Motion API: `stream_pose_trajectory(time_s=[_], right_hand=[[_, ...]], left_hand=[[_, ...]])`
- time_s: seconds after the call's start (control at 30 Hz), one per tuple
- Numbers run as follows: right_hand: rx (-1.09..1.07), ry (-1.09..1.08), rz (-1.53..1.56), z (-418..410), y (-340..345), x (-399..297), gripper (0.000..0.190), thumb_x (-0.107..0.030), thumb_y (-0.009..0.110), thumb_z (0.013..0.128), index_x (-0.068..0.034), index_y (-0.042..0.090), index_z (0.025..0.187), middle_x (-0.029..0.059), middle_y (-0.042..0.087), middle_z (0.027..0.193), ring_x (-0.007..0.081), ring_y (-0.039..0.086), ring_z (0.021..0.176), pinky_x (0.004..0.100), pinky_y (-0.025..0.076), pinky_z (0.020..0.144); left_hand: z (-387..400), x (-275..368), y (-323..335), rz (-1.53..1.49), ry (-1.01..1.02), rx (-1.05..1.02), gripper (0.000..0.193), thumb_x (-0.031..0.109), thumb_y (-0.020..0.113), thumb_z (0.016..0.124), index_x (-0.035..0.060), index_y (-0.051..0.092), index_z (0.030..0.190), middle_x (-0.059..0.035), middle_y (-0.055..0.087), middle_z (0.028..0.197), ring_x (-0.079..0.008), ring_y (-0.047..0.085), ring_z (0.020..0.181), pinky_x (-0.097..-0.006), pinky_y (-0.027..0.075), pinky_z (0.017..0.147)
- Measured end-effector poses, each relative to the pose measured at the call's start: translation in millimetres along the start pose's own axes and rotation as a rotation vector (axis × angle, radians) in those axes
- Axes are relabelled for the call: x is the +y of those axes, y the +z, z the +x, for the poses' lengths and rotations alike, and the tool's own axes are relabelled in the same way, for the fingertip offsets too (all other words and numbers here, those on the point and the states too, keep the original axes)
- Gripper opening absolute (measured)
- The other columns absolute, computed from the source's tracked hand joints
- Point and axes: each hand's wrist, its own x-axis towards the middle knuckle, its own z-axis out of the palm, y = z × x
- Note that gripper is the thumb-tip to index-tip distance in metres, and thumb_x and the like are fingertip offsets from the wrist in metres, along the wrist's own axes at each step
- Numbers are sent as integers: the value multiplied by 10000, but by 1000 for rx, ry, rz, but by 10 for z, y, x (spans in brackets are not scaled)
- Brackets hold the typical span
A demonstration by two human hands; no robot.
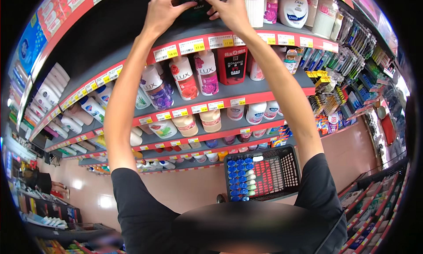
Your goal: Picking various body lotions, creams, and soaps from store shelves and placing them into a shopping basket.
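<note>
High on the shelf, my left hand (163, 12) and my right hand (228, 11) hold a dark green Romano pack (195, 10) between them, thumbs across its front. Its top is cut off by the picture's edge. The grey upper shelf (185, 35) runs just below it. Right of my right hand stand a white ribbed bottle (255, 9), a slim pink-and-white bottle (271, 7) and a white Dove bottle (294, 9). One shelf down are several Lux bottles (183, 78) and a red-and-black Romano pack (233, 67).
A black shopping basket (284, 188) with several blue-capped containers (233, 174) sits low before me. Lower shelves hold bottles and jars (211, 120). Toothbrush packs (350, 52) hang at the right. A person (38, 181) stands in the aisle at the left.
</note>
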Motion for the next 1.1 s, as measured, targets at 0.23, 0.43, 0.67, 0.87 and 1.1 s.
stream_pose_trajectory(time_s=[0.23, 0.43, 0.67, 0.87, 1.1], right_hand=[[-157, -17, 51, -596, -511, -805, 327, -76, 665, 902, 3, 549, 1197, 43, 639, 956, 60, 588, 648, 191, 494, 532], [-258, 152, -14, -1689, -1268, -702, 412, -8, 701, 846, 18, 521, 1215, 50, 634, 995, 64, 585, 647, 201, 481, 544], [-368, 598, -343, -3616, -2019, -273, 456, -187, 780, 805, -13, 597, 1185, 25, 639, 717, 63, 577, 624, 228, 458, 582], [-731, 875, -618, -5256, -2538, -27, 442, -338, 737, 811, -108, 592, 1159, 143, 673, 745, 316, 671, 688, 396, 515, 601], [-1023, 820, -634, -6538, -2605, 215, 414, -272, 732, 777, -120, 592, 1136, 133, 677, 741, 336, 667, 689, 431, 527, 631]], left_hand=[[-388, 956, -127, -37, 89, -20, 401, 90, 795, 770, -30, 611, 1105, -153, 724, 970, -173, 705, 904, -298, 566, 775], [-1284, 1284, 639, -384, -122, -221, 467, 88, 824, 731, -20, 607, 1130, -111, 697, 979, -162, 687, 853, -295, 559, 739], [-3144, 1477, 1941, -518, -413, -481, 513, 337, 797, 758, 13, 631, 1121, -146, 710, 925, -244, 713, 814, -325, 562, 718], [-4686, 2016, 2762, -463, -482, -697, 467, 347, 779, 751, 65, 636, 1095, -121, 702, 876, -288, 686, 710, -358, 553, 640], [-5839, 2482, 3076, -404, -466, -975, 362, 310, 725, 789, 103, 603, 1060, -136, 685, 785, -303, 681, 719, -413, 544, 605]])
